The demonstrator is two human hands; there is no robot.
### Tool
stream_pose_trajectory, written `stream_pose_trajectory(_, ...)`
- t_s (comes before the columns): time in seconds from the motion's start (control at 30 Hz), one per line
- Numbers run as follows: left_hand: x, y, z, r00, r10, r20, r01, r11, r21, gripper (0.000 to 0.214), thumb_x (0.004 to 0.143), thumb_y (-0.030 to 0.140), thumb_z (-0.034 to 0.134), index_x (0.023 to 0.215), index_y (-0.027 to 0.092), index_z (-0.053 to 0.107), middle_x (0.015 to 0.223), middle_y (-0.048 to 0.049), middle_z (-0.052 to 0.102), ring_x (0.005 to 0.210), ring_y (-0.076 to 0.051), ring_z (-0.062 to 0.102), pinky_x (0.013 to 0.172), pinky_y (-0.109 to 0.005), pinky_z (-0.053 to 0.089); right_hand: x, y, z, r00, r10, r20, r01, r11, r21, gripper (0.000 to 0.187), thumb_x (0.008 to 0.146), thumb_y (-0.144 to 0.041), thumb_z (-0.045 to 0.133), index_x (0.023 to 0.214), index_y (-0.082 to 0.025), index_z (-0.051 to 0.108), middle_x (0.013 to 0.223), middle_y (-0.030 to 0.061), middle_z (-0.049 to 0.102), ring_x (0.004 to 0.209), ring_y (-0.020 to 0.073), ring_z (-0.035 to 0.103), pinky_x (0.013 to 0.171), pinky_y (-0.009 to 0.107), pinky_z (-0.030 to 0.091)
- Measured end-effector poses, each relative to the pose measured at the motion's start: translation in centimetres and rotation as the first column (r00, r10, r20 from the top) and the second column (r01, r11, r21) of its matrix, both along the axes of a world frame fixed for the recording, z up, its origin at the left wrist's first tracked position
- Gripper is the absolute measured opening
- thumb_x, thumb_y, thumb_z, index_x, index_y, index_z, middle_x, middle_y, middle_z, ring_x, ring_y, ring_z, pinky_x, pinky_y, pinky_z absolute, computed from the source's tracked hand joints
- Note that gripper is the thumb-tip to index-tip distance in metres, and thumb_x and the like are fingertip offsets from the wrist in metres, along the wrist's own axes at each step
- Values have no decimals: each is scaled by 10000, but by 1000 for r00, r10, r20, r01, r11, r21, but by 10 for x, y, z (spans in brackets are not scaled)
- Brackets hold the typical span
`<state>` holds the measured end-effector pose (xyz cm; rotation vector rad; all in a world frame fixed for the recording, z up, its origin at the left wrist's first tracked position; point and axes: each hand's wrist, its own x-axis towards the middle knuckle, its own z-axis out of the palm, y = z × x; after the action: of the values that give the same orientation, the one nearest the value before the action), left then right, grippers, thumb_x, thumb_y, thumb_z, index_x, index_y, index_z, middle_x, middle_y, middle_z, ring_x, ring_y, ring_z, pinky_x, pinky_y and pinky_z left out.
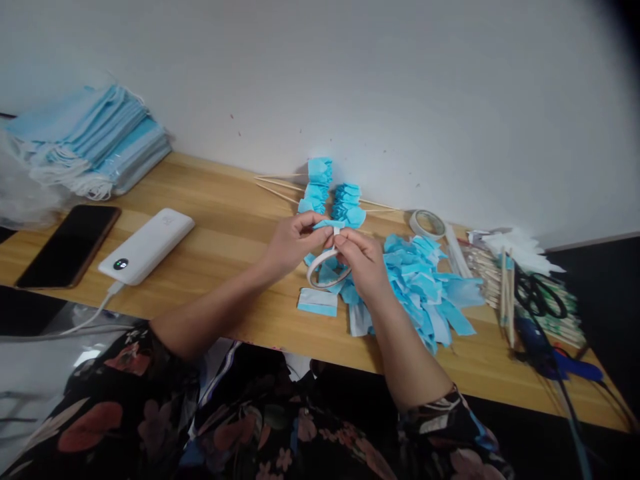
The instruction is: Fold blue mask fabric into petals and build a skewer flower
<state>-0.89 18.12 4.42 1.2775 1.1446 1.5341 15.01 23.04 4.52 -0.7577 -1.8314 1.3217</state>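
From where I stand, the piece of blue material (326,224) is up in the air above the wooden surface (220,233), roughly midway between its left and right ends. The left hand (294,245) pinches it between thumb and fingers; the right hand (367,261) pinches a white tape strip (337,232) close against it, its roll of tape (310,273) hanging just below. The two grips nearly meet, I'd say so that strip and material stay lined up — and the roll seems left to dangle to keep the fingertips free.

The piece lies sideways, its long axis running left to right, roughly along the back edge; the strip crosses it, pointing down toward the front edge. The roll tilts, its hole showing upward. Whether a stick sits inside the piece I cannot tell; the fingers cover too much.

The pile of blue pieces (417,283) is just right of the right hand, presumably for easy reach, with one flat piece (317,302) near the front edge. By the back edge lie blue bunches (320,179) on thin sticks (280,183) — out of the working space, it seems.
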Motion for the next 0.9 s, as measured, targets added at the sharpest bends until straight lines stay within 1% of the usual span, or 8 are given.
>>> stream_pose_trajectory(0.13,-1,-1,0,1000,-24,20,25,1000,-17,216,839,373,723,747,184,675,716,14,646,683,-115,556,696,-257,460,0,-1,0,1000,-3,0,3,1000,-25,300,895,-454,623,714,-227,695,617,-30,517,573,126,428,561,273,344)
stream_pose_trajectory(0.33,-3,-1,-1,998,-38,40,38,999,-20,252,855,412,721,744,188,689,703,12,640,721,-130,580,752,-273,485,1,1,-2,1000,2,4,-2,999,-44,334,892,-488,630,699,-221,682,600,-32,491,567,126,423,550,271,341)
stream_pose_trajectory(0.43,-2,0,-1,998,-51,41,51,999,-9,251,849,413,725,741,193,672,692,12,628,698,-130,573,720,-272,489,0,1,-2,1000,14,2,-14,999,-45,347,893,-496,636,682,-222,663,588,-35,467,569,127,425,551,271,343)
stream_pose_trajectory(0.53,-2,3,-2,1000,-3,1,3,999,47,222,817,360,747,700,196,655,742,-4,625,754,-139,580,720,-268,485,-2,0,-2,1000,23,-1,-23,999,-44,331,889,-469,636,673,-220,672,571,-39,454,557,122,411,547,271,339)
stream_pose_trajectory(0.63,-3,4,-2,998,44,-52,-37,992,117,211,811,311,740,652,196,662,816,-26,629,861,-155,590,823,-286,493,-3,-1,-2,999,28,-22,-29,997,-66,323,883,-453,643,666,-217,689,562,-42,467,529,110,378,534,269,325)
stream_pose_trajectory(0.7,-3,4,-1,997,42,-67,-34,992,120,226,827,307,728,640,198,665,827,-30,627,890,-161,591,876,-300,493,-3,-1,-4,999,28,-43,-32,995,-99,351,883,-491,662,667,-216,697,561,-39,482,510,105,358,514,269,306)
stream_pose_trajectory(0.8,-4,2,1,995,45,-84,-39,996,80,291,853,319,700,599,199,628,794,-31,621,944,-177,595,928,-311,486,-2,2,-10,994,54,-95,-68,987,-147,469,902,-631,651,698,-214,722,555,-31,485,487,102,330,481,276,256)
stream_pose_trajectory(0.9,-6,2,0,995,86,-49,-84,995,49,251,836,342,713,642,198,644,828,-30,643,962,-179,597,923,-307,487,-2,2,-15,990,68,-124,-92,977,-195,606,886,-757,649,644,-204,696,506,-41,414,465,94,289,472,283,212)
